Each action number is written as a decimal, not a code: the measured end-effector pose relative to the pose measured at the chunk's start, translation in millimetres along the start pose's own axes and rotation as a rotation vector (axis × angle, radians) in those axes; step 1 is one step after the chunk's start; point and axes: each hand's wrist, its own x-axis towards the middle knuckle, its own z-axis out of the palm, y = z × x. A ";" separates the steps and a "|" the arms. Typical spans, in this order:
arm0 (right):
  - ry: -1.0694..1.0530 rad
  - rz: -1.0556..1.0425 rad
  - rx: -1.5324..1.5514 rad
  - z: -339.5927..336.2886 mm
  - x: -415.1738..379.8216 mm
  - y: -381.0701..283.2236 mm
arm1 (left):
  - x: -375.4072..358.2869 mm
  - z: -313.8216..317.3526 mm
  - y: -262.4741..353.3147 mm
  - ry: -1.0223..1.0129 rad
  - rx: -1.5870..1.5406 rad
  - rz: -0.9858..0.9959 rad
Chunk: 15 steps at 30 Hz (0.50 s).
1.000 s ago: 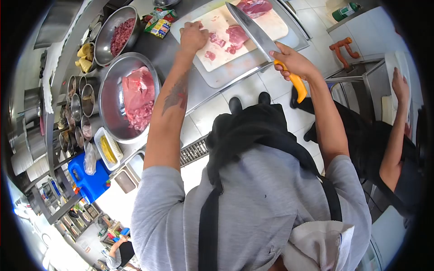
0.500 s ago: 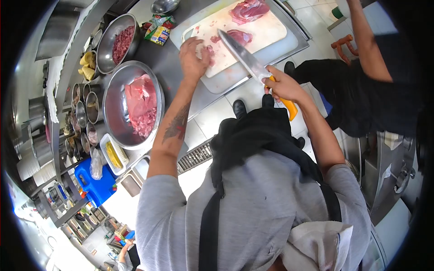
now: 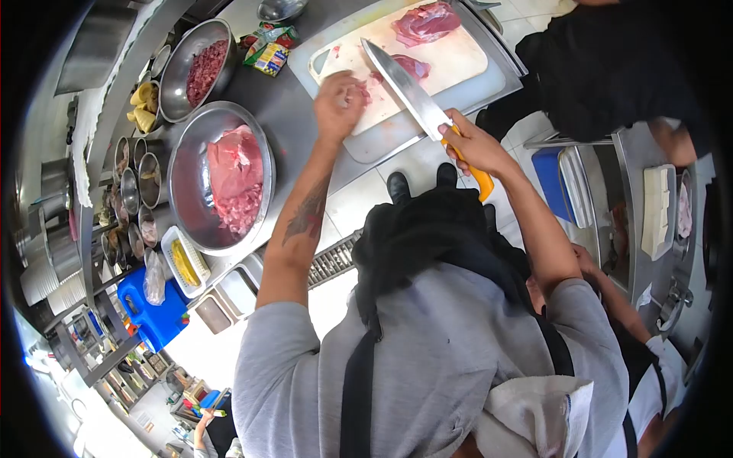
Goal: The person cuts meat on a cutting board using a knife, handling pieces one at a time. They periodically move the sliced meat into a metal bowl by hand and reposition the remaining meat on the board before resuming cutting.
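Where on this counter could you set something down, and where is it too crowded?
Bare steel counter shows between the packets, the large meat bowl and the cutting board. The board's end farthest from the left hand, beside the two larger meat pieces, is bare too. Its middle is crowded: knife, meat scraps and that hand.

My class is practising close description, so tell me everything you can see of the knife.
The knife has a long, broad, silvery blade, metal by its look, narrowing toward the tip, and a yellow-orange handle that looks like plastic. The right hand grips the handle near the blade, leaving its rear end showing. The blade points away from the person and toward their left, over the white board and beside a piece of meat. Whether it touches either cannot be told.
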 end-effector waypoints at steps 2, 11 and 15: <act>0.024 0.018 0.034 12.8 10.3 19.8 | -0.6 -0.6 -17.0 0.051 0.011 -0.094; 0.015 -0.032 -0.054 97.0 26.9 1.4 | -4.2 55.1 -12.2 0.282 0.323 -0.183; -0.050 -0.074 -0.278 89.7 -12.7 -45.8 | -2.0 38.5 -18.6 0.564 0.108 -0.229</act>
